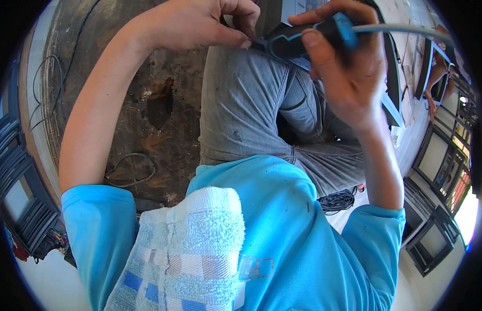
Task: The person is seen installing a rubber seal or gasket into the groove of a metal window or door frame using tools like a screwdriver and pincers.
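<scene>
Above the knee, both hands work a tool.
Right hand (350, 72) grips the tool (303, 39) firmly; left hand (199, 23) pinches its tip.

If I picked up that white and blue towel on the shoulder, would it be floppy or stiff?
Probably floppy: the towel bends over the shoulder of the blue shirt and follows its shape. Its fluffy looped surface suggests it is soft and light, and unlikely to slide off easily. It looks neither fragile nor apt to roll.
</scene>
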A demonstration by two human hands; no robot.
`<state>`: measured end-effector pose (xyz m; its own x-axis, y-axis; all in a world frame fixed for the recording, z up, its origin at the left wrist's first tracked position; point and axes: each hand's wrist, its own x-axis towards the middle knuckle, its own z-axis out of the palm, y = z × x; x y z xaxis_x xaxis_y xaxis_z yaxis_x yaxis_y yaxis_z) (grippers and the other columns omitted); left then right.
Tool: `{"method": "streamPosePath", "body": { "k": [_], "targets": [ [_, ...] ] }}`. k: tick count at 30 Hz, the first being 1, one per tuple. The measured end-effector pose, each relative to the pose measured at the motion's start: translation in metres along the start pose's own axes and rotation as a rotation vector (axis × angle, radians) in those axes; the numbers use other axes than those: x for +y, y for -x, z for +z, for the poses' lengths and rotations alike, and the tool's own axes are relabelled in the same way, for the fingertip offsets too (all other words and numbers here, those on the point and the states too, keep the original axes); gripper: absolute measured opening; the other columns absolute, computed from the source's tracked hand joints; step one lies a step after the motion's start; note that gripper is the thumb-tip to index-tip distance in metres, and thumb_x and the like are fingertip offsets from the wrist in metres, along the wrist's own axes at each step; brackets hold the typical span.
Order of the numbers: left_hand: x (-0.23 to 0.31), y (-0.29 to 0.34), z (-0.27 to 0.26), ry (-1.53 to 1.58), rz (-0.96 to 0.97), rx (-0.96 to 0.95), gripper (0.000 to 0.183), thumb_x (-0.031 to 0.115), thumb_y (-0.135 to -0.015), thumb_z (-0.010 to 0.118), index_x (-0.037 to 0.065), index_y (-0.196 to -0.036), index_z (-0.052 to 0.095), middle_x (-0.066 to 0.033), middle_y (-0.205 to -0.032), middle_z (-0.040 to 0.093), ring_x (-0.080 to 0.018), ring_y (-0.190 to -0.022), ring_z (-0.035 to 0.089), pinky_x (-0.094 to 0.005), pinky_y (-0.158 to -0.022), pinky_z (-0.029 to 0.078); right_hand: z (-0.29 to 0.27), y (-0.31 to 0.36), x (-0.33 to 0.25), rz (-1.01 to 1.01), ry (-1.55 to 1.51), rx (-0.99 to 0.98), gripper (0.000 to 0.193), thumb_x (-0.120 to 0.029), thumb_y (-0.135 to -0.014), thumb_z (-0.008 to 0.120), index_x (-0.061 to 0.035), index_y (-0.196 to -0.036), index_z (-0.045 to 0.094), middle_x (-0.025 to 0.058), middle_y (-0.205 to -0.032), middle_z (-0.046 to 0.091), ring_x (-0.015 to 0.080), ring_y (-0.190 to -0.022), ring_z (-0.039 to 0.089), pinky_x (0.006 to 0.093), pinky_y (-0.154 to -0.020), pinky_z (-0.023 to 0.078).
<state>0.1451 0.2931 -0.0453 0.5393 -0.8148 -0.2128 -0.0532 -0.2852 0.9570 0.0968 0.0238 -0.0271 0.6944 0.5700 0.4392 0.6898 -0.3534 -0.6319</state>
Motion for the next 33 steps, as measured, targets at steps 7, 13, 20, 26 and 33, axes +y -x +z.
{"method": "streamPosePath", "body": {
  "k": [7, 13, 20, 26, 33],
  "targets": [
    [0.003, -0.005, -0.002, -0.146, 0.065, -0.023, 0.017, 0.017, -0.089, 0.076, 0.001, -0.092, 0.070, -0.0094, -0.088, 0.065, -0.0194, -0.086, 0.064, -0.0341, -0.078, 0.050, 0.017, 0.007, -0.030, 0.260, -0.314, 0.093, 0.030, -0.002, -0.102, 0.059, -0.0069, -0.130, 0.051, 0.0176, -0.111, 0.074, 0.0066, -0.064, 0.059, 0.0196, -0.054, 0.049],
    [0.000, 0.003, -0.001, -0.205, 0.032, 0.004, 0.017, 0.017, -0.090, 0.077, 0.002, -0.092, 0.070, -0.0089, -0.087, 0.065, -0.0183, -0.087, 0.064, -0.0336, -0.080, 0.050, -0.008, -0.008, -0.060, 0.191, -0.310, 0.299, 0.023, -0.011, -0.104, 0.055, 0.0004, -0.122, 0.063, 0.0177, -0.107, 0.076, 0.0076, -0.060, 0.064, 0.0183, -0.051, 0.050],
    [-0.006, 0.007, -0.005, -0.135, 0.028, -0.004, 0.013, 0.013, -0.092, 0.075, 0.001, -0.093, 0.070, -0.0071, -0.089, 0.064, -0.0156, -0.086, 0.061, -0.0320, -0.079, 0.049, 0.007, -0.022, -0.055, 0.182, -0.082, 0.129, 0.037, -0.005, -0.099, 0.057, 0.0005, -0.130, 0.039, 0.0195, -0.106, 0.068, 0.0075, -0.061, 0.063, 0.0186, -0.054, 0.050],
    [-0.002, 0.000, -0.012, 0.049, -0.062, -0.052, 0.011, 0.010, -0.093, 0.075, 0.001, -0.095, 0.070, -0.0065, -0.091, 0.063, -0.0144, -0.086, 0.060, -0.0316, -0.078, 0.049, 0.005, -0.008, -0.006, 0.080, -0.122, 0.085, 0.031, -0.002, -0.097, 0.060, -0.0006, -0.125, 0.045, 0.0135, -0.104, 0.063, 0.0100, -0.077, 0.064, 0.0234, -0.068, 0.050],
    [0.009, -0.001, -0.006, -0.194, 0.086, -0.018, 0.009, 0.008, -0.091, 0.074, 0.001, -0.096, 0.070, -0.0076, -0.092, 0.063, -0.0152, -0.089, 0.061, -0.0318, -0.077, 0.049, 0.029, 0.015, -0.006, 0.123, -0.136, 0.207, 0.034, -0.008, -0.098, 0.062, 0.0005, -0.126, 0.044, 0.0155, -0.100, 0.067, 0.0082, -0.061, 0.060, 0.0205, -0.056, 0.048]
  ]
}}
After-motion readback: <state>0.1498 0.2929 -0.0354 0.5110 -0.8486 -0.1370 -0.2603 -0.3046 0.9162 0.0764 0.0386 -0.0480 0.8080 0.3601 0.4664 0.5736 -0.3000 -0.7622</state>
